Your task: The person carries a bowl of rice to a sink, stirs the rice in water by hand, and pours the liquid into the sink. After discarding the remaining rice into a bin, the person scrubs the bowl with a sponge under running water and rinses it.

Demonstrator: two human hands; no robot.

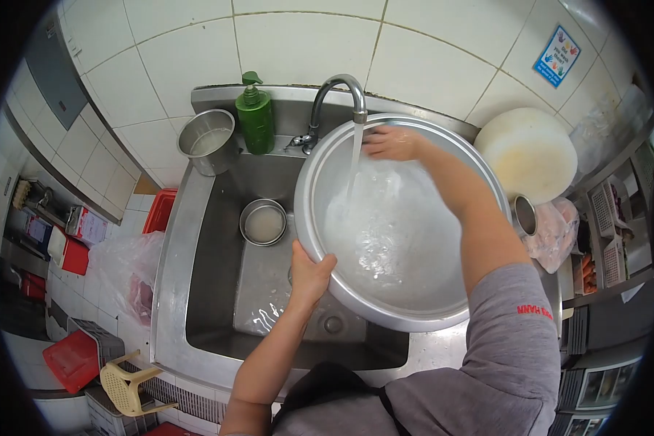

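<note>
A large round metal basin is tilted over the right part of the steel sink. Water runs from the curved faucet into it, and some water lies in its bottom. My left hand grips the basin's rim at the lower left, thumb on top. Inside the basin, near the upper rim beside the stream, my right hand lies against the wall with its fingers stretched out, slightly blurred. A small round metal bowl with cloudy liquid sits in the sink, left of the basin.
A green pump bottle and a metal pot stand at the sink's back left. To the right are a round pale board, a metal cup and a plastic bag. A beige stool is at lower left.
</note>
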